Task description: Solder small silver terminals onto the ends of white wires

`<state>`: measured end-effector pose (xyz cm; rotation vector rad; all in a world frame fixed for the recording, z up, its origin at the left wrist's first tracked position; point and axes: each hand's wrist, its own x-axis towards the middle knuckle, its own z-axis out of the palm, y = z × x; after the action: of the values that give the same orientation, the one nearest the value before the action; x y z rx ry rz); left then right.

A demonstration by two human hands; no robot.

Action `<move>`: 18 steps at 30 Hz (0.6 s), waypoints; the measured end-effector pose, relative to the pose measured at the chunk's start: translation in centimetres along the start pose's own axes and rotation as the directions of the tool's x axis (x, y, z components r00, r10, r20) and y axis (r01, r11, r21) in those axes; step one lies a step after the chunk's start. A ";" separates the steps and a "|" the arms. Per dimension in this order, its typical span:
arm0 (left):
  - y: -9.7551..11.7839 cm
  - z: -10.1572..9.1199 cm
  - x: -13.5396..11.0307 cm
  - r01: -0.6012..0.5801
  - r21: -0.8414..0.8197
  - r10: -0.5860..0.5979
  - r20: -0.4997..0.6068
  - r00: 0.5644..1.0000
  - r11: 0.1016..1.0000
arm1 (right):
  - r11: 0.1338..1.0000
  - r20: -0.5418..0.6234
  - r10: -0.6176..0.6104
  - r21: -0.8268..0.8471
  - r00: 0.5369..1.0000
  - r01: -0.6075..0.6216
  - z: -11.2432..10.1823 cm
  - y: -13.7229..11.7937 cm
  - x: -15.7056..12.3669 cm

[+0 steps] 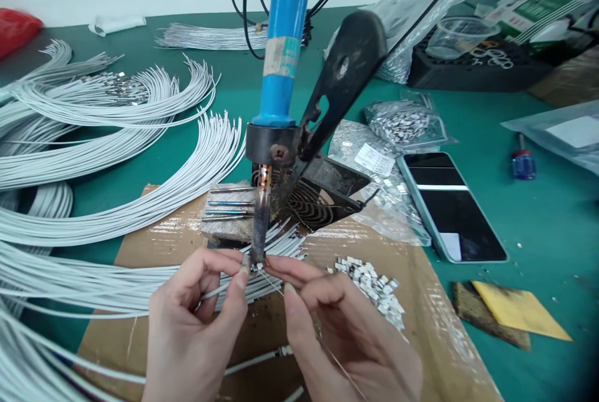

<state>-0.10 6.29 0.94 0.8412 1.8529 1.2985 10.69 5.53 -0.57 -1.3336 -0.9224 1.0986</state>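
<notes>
A blue-handled soldering iron (pixel 284 34) hangs tip-down in a black bracket (pixel 344 71). Right below its dark tip (pixel 259 236), my left hand (pixel 191 321) pinches the end of a white cable; the fingers partly hide it. A tiny white connector (pixel 259 266) shows at the tip, between both hands. Thin solder wire (pixel 339 364) runs through the closed fingers of my right hand (pixel 346 327), its end reaching the connector. Behind my left hand lies a bundle of white cables (pixel 116 280). To the right of my right hand sits a pile of small connectors (pixel 372 286).
A cardboard sheet (pixel 435 346) covers the green table (pixel 528 215). Spare tips (pixel 229 203) and a black fan (pixel 311 202) stand behind the iron. At right are a phone (pixel 456 208), bagged parts (pixel 405 122), a sponge (pixel 486 318) and a small screwdriver (pixel 523 161).
</notes>
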 end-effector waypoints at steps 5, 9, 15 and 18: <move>0.1 0.1 -0.1 -0.007 -0.025 0.006 -0.007 1.000 1.000 | 1.000 -0.001 -0.014 -0.013 1.000 0.014 0.0 0.0 0.0; 0.0 0.1 0.0 -0.005 -0.031 0.006 0.014 1.000 1.000 | 1.000 0.004 -0.003 -0.026 1.000 0.003 -0.1 0.1 0.0; 0.1 0.1 0.0 -0.013 -0.024 0.013 0.017 1.000 1.000 | 0.998 -0.012 -0.046 -0.037 0.999 0.046 0.1 0.2 -0.1; 0.1 0.1 -0.1 -0.009 -0.034 0.010 0.013 1.000 0.999 | 0.996 -0.028 -0.075 -0.045 0.997 0.074 0.2 0.2 -0.1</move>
<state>0.05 6.28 0.99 0.8398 1.8137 1.3232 10.47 5.48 -0.77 -1.3375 -0.9719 1.0036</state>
